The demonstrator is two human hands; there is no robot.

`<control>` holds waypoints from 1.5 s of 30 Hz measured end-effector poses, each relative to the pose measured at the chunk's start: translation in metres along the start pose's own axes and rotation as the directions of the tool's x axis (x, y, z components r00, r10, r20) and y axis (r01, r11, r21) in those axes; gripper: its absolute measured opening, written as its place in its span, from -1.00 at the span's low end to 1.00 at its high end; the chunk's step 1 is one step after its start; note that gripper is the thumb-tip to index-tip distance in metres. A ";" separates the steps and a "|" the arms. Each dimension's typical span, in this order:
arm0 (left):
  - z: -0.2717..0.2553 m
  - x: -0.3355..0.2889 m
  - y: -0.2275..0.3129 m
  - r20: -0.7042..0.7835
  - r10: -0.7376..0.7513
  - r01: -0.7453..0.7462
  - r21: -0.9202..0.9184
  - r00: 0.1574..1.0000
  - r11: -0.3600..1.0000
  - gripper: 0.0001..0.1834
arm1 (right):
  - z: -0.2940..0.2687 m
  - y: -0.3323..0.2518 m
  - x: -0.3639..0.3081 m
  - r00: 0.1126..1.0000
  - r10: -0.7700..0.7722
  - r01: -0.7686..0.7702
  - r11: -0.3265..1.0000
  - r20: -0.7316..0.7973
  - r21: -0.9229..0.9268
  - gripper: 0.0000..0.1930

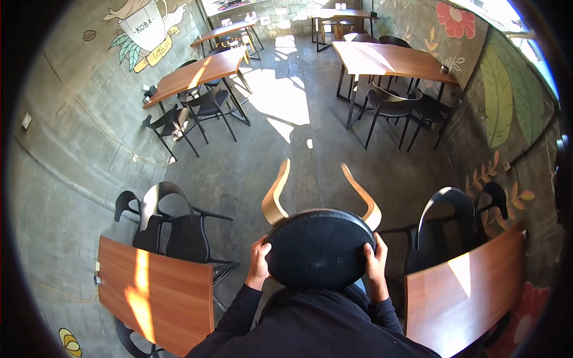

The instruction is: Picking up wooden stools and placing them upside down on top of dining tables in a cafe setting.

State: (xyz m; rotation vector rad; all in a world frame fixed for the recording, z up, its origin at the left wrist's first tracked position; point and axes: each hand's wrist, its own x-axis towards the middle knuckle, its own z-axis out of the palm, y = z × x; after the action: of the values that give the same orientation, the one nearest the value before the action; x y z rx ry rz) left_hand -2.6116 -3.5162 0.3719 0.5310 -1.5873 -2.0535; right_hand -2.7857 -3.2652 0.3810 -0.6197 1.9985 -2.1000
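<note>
In front of my body I hold a stool [317, 250] with a round black seat and bent light-wood legs. Its seat faces me, and two legs show beyond the rim, pointing away into the room. My left hand [258, 262] grips the left edge of the seat, thumb on the black top. On the opposite edge, my right hand [376, 265] is closed the same way. The fingers behind the rim are partly hidden, as are the rest of the stool's underside and any other legs.
Wooden tables stand close on my left [161, 286] and right [465, 298], with black chairs [188, 232] at their far sides. Farther off are a left table [206, 71] and a right table [394, 58], also with chairs. Grey concrete floor [310, 143] runs between the rows.
</note>
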 end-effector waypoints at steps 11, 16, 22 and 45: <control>0.044 0.195 -0.002 -0.258 0.030 -0.059 -0.107 0.966 0.992 -0.37 | 0.025 0.033 0.282 0.962 0.033 -0.010 0.996 0.273 -0.085 -0.54; 0.041 0.309 -0.019 -0.323 0.035 -0.085 -0.142 0.946 0.986 -0.38 | 0.060 0.064 0.399 0.949 0.046 -0.015 0.995 0.311 -0.101 -0.55; 0.014 0.488 -0.013 -0.301 -0.072 -0.025 -0.304 0.951 0.952 -0.50 | 0.114 0.070 0.533 0.947 0.221 -0.275 0.933 0.233 0.232 -0.83; 0.067 0.982 -0.004 -0.507 -0.215 0.007 -0.380 0.835 0.925 -0.54 | 0.177 0.204 1.007 0.886 0.376 -0.448 0.846 0.272 0.289 -0.86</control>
State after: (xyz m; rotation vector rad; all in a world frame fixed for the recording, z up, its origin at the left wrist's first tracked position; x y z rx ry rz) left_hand -3.4423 -4.0448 0.3760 0.9777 -0.8341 -1.9713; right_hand -3.6488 -3.8504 0.3585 -0.2891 1.4404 -1.9523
